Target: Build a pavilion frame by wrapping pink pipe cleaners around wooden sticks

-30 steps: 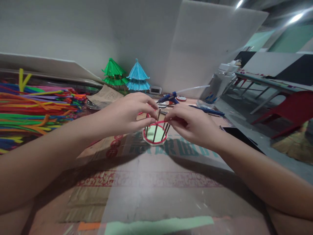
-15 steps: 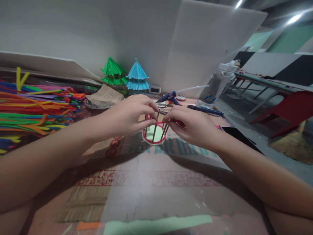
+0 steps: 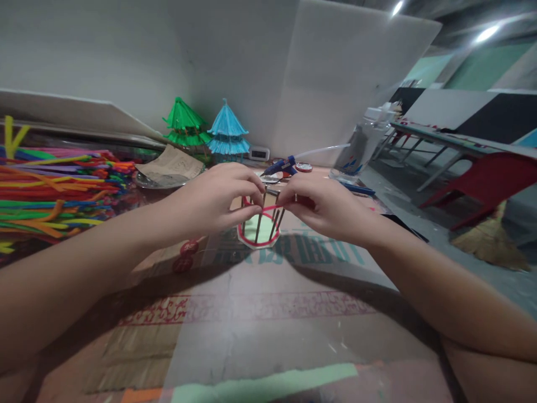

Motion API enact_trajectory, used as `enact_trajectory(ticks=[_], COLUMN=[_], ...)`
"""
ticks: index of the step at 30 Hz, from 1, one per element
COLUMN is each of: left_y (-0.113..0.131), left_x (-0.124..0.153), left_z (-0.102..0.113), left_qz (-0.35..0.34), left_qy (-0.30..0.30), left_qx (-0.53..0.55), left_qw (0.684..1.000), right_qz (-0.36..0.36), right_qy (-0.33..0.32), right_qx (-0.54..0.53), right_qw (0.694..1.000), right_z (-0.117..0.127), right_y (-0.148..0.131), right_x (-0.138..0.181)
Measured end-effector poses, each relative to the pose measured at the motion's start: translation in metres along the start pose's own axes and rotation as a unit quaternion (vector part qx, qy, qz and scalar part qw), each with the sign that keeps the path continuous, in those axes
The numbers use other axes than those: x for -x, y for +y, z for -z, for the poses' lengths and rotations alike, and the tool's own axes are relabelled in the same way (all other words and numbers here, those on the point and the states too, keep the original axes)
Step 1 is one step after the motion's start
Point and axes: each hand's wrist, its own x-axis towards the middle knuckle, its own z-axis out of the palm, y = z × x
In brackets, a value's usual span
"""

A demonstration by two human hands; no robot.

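A small frame stands on the table, with several dark upright sticks on a pale green octagonal base [image 3: 253, 228]. Red pipe cleaner edges the base. Higher up, a second red pipe cleaner [image 3: 271, 208] runs around and across the sticks. My left hand [image 3: 226, 196] reaches over the frame's left side, thumb and fingers closed on the upper red pipe cleaner. On the right side, my right hand [image 3: 321, 204] pinches the same pipe cleaner beside the right-hand sticks. Its fingertips are partly hidden behind the hand.
Colourful pipe cleaners [image 3: 54, 190] lie heaped at the left. Behind the frame stand a green two-tiered model [image 3: 184, 120], a blue one [image 3: 227, 129] and a blue glue gun [image 3: 280, 166]. A clear plastic bottle [image 3: 358, 145] stands at the back right. A pale green strip [image 3: 264, 383] lies in front.
The view has turned slightly right, so everything sits further left. My right fingertips have risen a little and drawn slightly away from the sticks. My left hand keeps its pinch.
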Motion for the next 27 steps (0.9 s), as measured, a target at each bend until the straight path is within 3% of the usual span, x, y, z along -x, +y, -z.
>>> enact_trajectory(ticks=[19,27], left_y=[0.0003,0.0012], left_x=[0.0006,0.0005], left_z=[0.0016,0.0023], left_qz=[0.019,0.018], left_qy=[-0.014,-0.015], left_qx=[-0.003,-0.013], left_qw=[1.000,1.000], right_qz=[-0.028,-0.026], right_qy=[-0.041,-0.024], right_qx=[-0.009,0.000], right_qw=[0.999,0.999], right_z=[0.0020,0.0034], right_y=[0.0006,-0.0026], right_x=[-0.0013,-0.0001])
